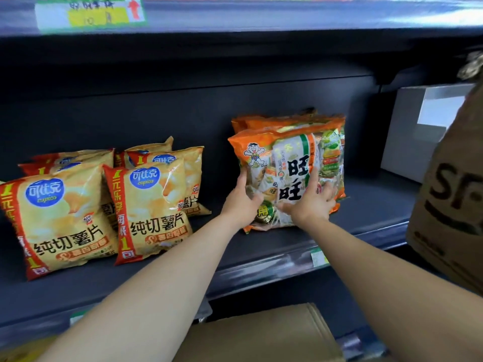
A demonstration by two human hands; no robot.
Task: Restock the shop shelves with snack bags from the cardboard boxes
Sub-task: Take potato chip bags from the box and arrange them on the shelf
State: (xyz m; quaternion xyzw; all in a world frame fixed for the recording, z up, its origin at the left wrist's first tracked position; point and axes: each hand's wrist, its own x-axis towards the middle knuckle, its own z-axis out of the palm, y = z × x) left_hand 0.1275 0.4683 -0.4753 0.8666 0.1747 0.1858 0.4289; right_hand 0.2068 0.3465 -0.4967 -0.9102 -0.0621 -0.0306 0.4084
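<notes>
Risk: rice-cracker bag (285, 152) tips toward 6 o'clock on release; left hand (241, 202) pinches edge, right hand (311, 205) spread flat.

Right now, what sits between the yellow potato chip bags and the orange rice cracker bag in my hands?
Nothing: head view shows bare dark shelf between the yellow potato chip bags and the orange rice cracker bag.

Chip bags (149, 205): blue oval reads "可比克 copico", with "纯切薯片" below; the red side band carries a large "1". Orange bag (290, 163): black "旺旺". Brown box (449, 205): "SF". Upper shelf tag (91, 14), red arrow: text too blurred to read.
</notes>
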